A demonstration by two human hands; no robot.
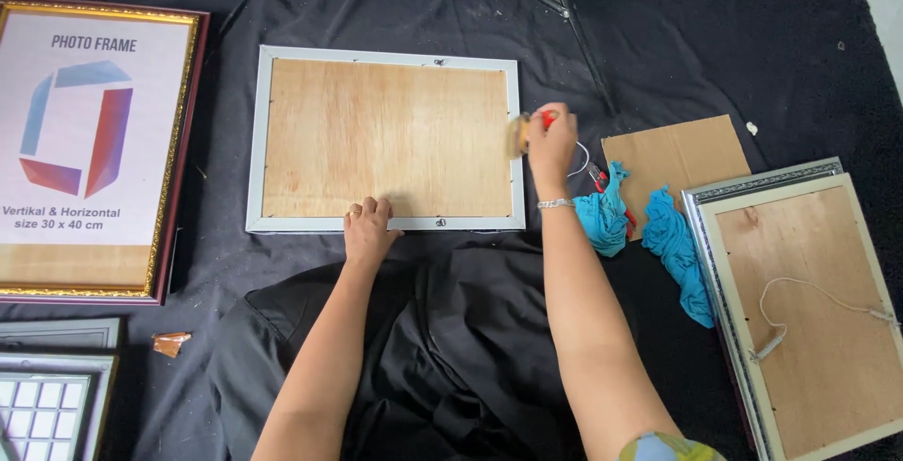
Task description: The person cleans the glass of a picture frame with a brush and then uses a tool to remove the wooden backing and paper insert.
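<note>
Nearest the camera, the left hand (367, 229) presses flat on the lower edge of the face-down white picture frame (384, 139), its fingers (369, 207) spread loosely over the rim and onto the plywood backing, holding nothing. That frame lies on a black cloth (715, 38) on the floor, just beyond the person's dark lap. At the frame's right edge, the right hand (550, 141) has its fingers closed around a small red-handled tool (546, 119), held against the frame's side. Right of the frame lie teal rags (640, 221) and a piece of cardboard (682, 152), and further right a second face-down silver frame (800, 301) with a white cord. Left of the frame stands a gold-edged photo frame (94, 151). Beyond the frame, black tripod legs (555, 0) cross the cloth.
</note>
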